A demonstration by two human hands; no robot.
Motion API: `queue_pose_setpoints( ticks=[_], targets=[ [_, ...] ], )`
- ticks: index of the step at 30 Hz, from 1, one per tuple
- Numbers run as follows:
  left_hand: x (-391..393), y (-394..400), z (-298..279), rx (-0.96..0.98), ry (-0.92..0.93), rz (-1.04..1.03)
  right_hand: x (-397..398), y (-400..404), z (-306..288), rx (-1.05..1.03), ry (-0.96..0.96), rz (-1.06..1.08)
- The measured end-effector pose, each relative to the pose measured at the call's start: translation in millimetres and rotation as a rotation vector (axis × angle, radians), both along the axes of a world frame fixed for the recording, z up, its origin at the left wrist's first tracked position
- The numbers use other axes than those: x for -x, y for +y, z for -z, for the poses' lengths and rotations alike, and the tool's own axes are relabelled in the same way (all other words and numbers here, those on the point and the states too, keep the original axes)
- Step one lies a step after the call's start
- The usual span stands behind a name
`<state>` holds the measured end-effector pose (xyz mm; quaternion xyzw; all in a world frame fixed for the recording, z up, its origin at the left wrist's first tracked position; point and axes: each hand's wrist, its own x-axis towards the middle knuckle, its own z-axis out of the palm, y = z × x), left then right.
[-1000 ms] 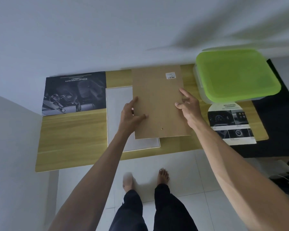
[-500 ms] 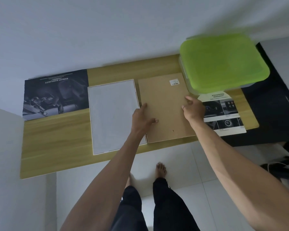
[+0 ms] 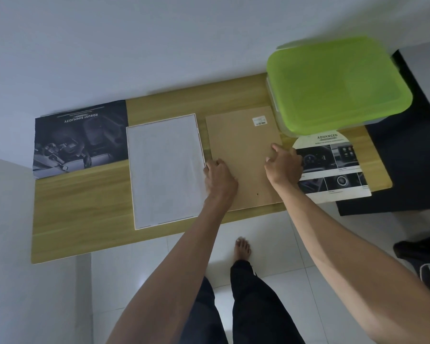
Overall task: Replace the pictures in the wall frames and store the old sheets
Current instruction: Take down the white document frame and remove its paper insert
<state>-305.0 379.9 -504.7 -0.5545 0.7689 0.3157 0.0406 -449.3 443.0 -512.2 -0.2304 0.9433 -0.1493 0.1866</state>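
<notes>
A brown backing board lies flat on the wooden table, a small label near its far right corner. Left of it lies a white-edged picture frame, face down, with a pale sheet showing in it. My left hand has its fingers curled over the board's left edge, next to the frame. My right hand rests loosely on the board's right edge, forefinger stretched out. A dark car poster lies at the far left. A printed sheet headed ADVANCED lies at the right.
A clear storage box with a green lid stands at the table's far right corner, over the top of the printed sheet. A black surface adjoins the table on the right. A white wall runs behind; my bare feet stand on the tiled floor.
The backing board came off the frame, moved right and now lies flat on the table beside it. Both hands went down with it; the frame's pale sheet is uncovered.
</notes>
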Motion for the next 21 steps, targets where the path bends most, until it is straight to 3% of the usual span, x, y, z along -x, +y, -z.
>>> queue_pose_setpoints(
  ticks=[7,12,15,21],
  targets=[
    [8,17,2,-0.034,-0.083,-0.003,-6,-2,2,-0.063,0.043,-0.016],
    [-13,12,-4,0.173,0.082,-0.009,-13,-9,-4,-0.055,0.081,0.004],
    [-45,-8,-10,0.242,0.117,-0.172,-31,-27,-14,0.095,0.091,-0.039],
    [-113,-48,-7,0.164,-0.028,-0.456,-104,-76,-26,0.280,-0.149,-0.194]
  ],
)
